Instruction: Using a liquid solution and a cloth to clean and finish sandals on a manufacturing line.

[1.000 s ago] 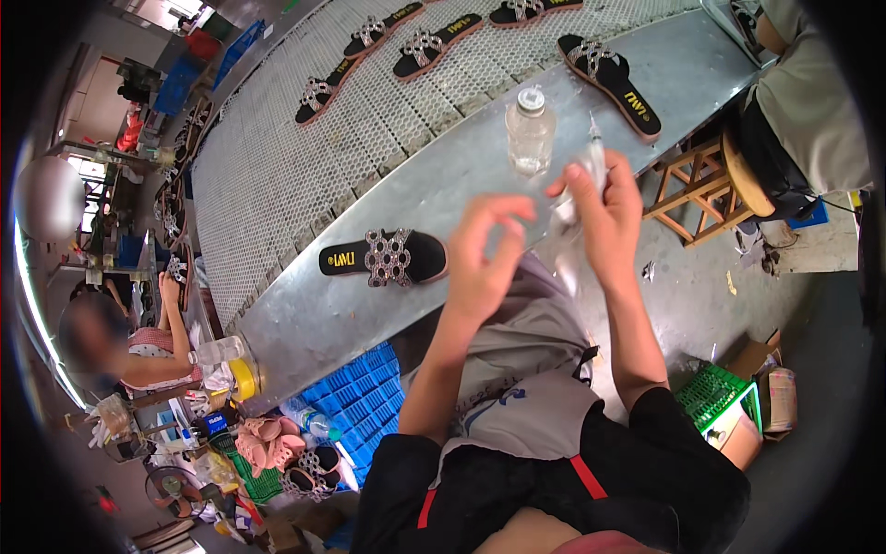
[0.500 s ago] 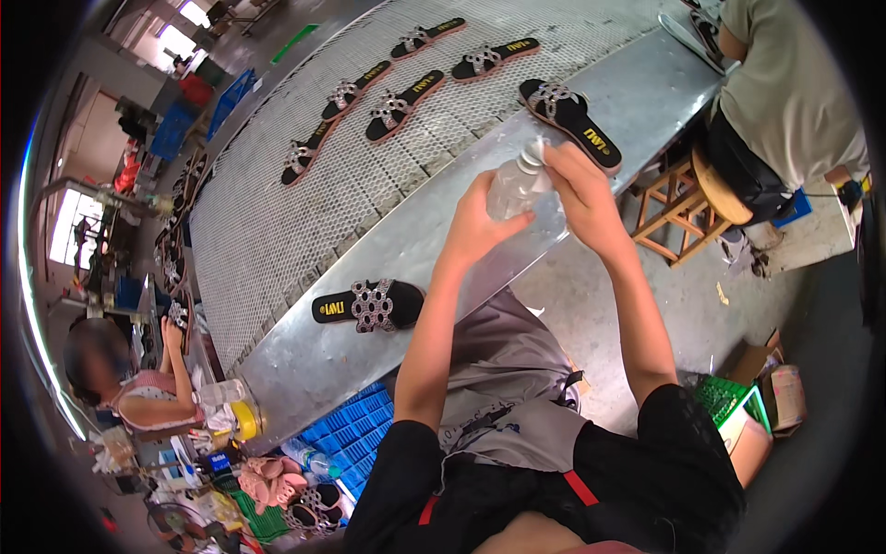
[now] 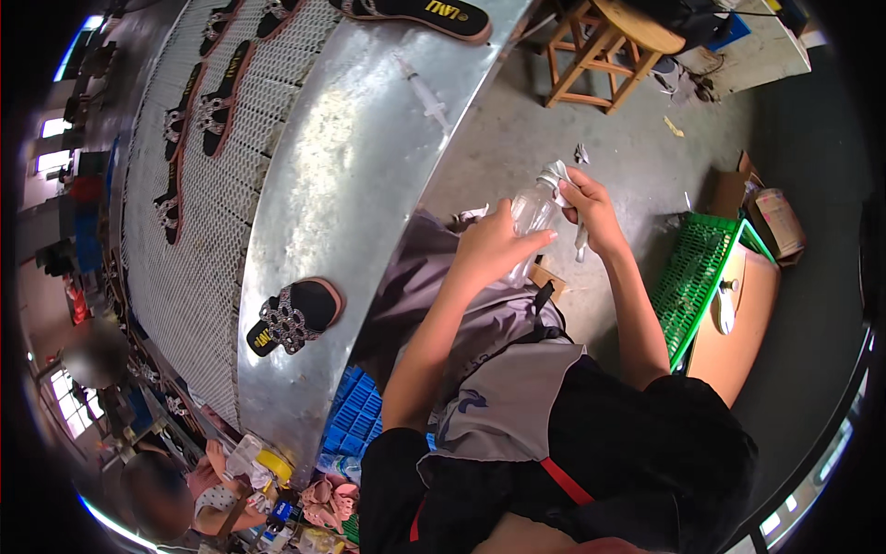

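Observation:
My left hand (image 3: 492, 243) is wrapped round a clear plastic bottle (image 3: 532, 214), tilted slightly and held above my lap, off the table's edge. At its neck, my right hand (image 3: 592, 209) pinches a crumpled white cloth or tissue (image 3: 556, 173), which covers the bottle's mouth; a strip of it hangs below the fingers. Whether a cap sits under the cloth is hidden. On the metal table edge (image 3: 318, 175) to my left rests a black sandal with a glittery strap (image 3: 296, 315). Farther off, a clear syringe (image 3: 423, 94) lies near another black sandal (image 3: 420, 12).
Several sandals (image 3: 219, 111) lie on the mesh conveyor (image 3: 268, 88). A wooden stool (image 3: 604, 42) stands at the far right. Nearer are a green plastic basket (image 3: 688, 286) and cardboard boxes (image 3: 777, 224). A blue crate (image 3: 355, 406) sits below the table; a person (image 3: 217, 494) works at lower left.
Both hands have brought the bottle from above the metal table edge toward me, over my lap. My view has turned right, and the syringe now shows on the table.

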A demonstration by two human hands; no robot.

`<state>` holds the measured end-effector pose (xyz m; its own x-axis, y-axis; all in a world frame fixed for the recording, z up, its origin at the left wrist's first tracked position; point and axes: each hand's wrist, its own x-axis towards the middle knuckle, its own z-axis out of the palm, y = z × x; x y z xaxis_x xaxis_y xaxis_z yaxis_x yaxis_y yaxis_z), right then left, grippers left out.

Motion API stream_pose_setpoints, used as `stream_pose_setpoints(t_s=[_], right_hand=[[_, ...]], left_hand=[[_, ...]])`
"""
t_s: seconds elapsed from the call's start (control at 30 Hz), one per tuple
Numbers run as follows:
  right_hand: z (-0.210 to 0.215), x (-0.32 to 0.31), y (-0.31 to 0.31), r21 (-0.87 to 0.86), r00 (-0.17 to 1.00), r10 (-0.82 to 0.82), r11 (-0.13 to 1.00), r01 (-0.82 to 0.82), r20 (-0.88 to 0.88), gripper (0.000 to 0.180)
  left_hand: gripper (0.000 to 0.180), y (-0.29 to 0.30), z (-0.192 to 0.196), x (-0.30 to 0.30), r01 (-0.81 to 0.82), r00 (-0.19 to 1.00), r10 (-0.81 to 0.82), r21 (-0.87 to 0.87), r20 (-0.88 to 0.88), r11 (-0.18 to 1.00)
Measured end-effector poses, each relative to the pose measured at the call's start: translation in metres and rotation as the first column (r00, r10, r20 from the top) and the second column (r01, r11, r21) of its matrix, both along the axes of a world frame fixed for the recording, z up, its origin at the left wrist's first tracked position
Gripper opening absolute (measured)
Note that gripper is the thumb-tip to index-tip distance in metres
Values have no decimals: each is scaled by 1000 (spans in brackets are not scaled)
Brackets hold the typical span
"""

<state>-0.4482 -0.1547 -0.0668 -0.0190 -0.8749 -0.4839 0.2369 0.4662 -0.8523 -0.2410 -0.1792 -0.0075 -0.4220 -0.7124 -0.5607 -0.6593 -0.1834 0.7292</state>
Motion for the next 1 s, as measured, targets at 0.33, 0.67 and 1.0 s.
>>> stream_pose_setpoints(t_s=[0.33,0.67,1.0], right_hand=[[-42,-14,-6,31,998,61,998,-61,-2,26],[-50,-11,-12,24,999,-18,1000,18,30,23],[-27,-7,-8,-22,982,-163,986,166,99,30]], left_hand=[[81,-14,-35,-13,80,990,-80,0,120,997],[79,-22,-40,-17,117,980,-111,-26,167,993],[75,-14,-57,-1,-36,999,31,-284,-21,958]])
